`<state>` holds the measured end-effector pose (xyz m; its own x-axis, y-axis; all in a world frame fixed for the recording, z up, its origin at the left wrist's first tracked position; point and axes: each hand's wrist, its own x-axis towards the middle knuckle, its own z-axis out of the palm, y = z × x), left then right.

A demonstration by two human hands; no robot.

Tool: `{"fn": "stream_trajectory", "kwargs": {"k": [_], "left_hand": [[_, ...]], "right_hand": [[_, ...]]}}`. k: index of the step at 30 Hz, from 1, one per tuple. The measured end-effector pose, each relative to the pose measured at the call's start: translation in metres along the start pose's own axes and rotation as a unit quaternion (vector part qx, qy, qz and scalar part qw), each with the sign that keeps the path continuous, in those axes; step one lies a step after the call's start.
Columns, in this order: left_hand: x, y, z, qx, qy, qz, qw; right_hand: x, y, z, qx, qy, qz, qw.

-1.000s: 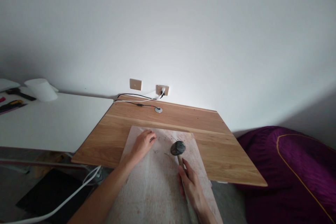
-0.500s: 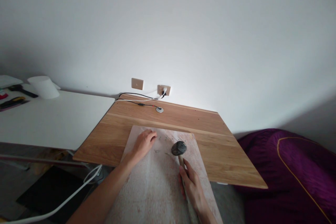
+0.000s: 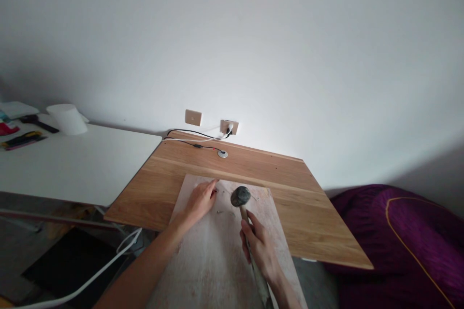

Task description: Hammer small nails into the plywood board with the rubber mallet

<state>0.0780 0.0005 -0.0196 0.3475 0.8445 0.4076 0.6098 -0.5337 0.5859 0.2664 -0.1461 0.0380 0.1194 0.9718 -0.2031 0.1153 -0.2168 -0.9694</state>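
Observation:
My right hand (image 3: 258, 246) grips the wooden handle of a hammer (image 3: 241, 196), whose dark head is raised over a pale worn board (image 3: 213, 270) lying on the wooden table (image 3: 290, 212). My left hand (image 3: 200, 199) rests on the board's far left part, fingertips pinched together on something small I cannot make out. A few small nails (image 3: 221, 212) lie on the board between the two hands. The hammer head hangs just right of my left fingertips.
A white desk (image 3: 79, 164) joins the wooden table on the left, with a white cylinder (image 3: 68, 119) and tools (image 3: 21, 139) at its far end. Cables (image 3: 192, 140) run from wall sockets (image 3: 228, 127). A purple beanbag (image 3: 395, 246) sits on the right.
My right hand has lifted the hammer head off the board and swung it left, closer to my left fingertips. The left hand stays in place.

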Motion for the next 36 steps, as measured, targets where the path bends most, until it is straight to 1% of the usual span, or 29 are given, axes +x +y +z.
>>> {"fn": "stream_trajectory", "kwargs": {"k": [3,5,9,12,16,21,26,32,36], "left_hand": [[-0.001,0.004,-0.004,-0.013,0.002,0.018,1.000],[-0.002,0.007,-0.007,-0.023,0.013,0.039,0.999],[-0.003,0.009,-0.008,-0.030,0.035,0.044,0.998],[-0.003,0.006,-0.005,-0.036,0.037,0.036,0.998],[-0.002,0.001,-0.001,-0.043,0.025,0.027,0.998],[-0.002,-0.003,0.003,-0.023,0.018,0.039,0.999],[-0.004,-0.005,0.005,-0.021,0.016,0.046,0.999],[-0.005,-0.004,0.004,-0.037,0.071,0.065,0.995],[-0.004,-0.006,0.005,-0.039,0.053,0.058,0.996]], "right_hand": [[0.015,-0.019,0.017,0.001,-0.020,-0.012,1.000],[0.026,-0.027,0.027,-0.014,-0.038,-0.025,0.999],[0.044,-0.026,0.039,-0.047,-0.072,-0.027,0.996],[0.047,-0.021,0.039,-0.040,-0.057,-0.025,0.997],[0.041,-0.022,0.031,-0.013,-0.029,-0.028,0.999],[0.037,-0.024,0.026,-0.007,-0.016,-0.017,1.000],[0.037,-0.025,0.029,-0.009,-0.029,-0.035,0.999],[0.042,-0.018,0.035,-0.036,-0.057,-0.032,0.997],[0.042,-0.011,0.033,-0.025,-0.040,-0.037,0.998]]}}
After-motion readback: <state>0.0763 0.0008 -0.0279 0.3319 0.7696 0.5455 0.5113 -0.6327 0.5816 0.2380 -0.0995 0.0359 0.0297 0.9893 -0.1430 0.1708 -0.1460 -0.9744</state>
